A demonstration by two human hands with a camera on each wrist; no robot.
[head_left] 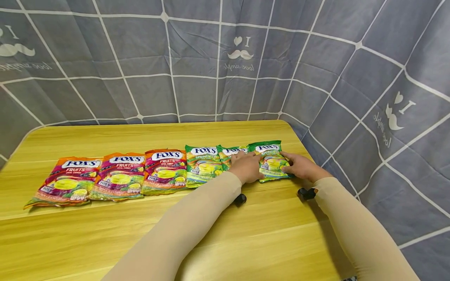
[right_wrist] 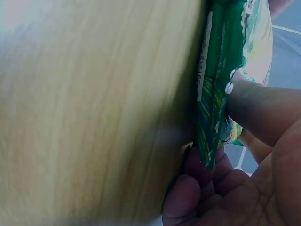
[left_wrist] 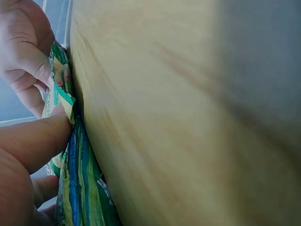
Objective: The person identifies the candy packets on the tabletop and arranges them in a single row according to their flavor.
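Three green Fox's candy bags lie side by side on the table's right half. My right hand [head_left: 301, 167] pinches the right edge of the rightmost green bag [head_left: 270, 158]; in the right wrist view the thumb [right_wrist: 263, 110] lies on top and fingers curl at the underside. My left hand [head_left: 247, 167] rests over the middle green bag [head_left: 225, 153], hiding most of it, with fingertips at the left edge of the rightmost one. In the left wrist view its thumb [left_wrist: 35, 141] presses on green wrapper [left_wrist: 63, 101]. Left of that lies another green bag [head_left: 202, 164].
Three red and orange Fox's fruit candy bags [head_left: 165, 169] continue the row leftward, edges close together or overlapping. The wooden table [head_left: 246, 234] ends at a grey checked curtain [head_left: 197, 58] behind and on the right. A black wrist strap piece [head_left: 306, 193] sits under the right wrist.
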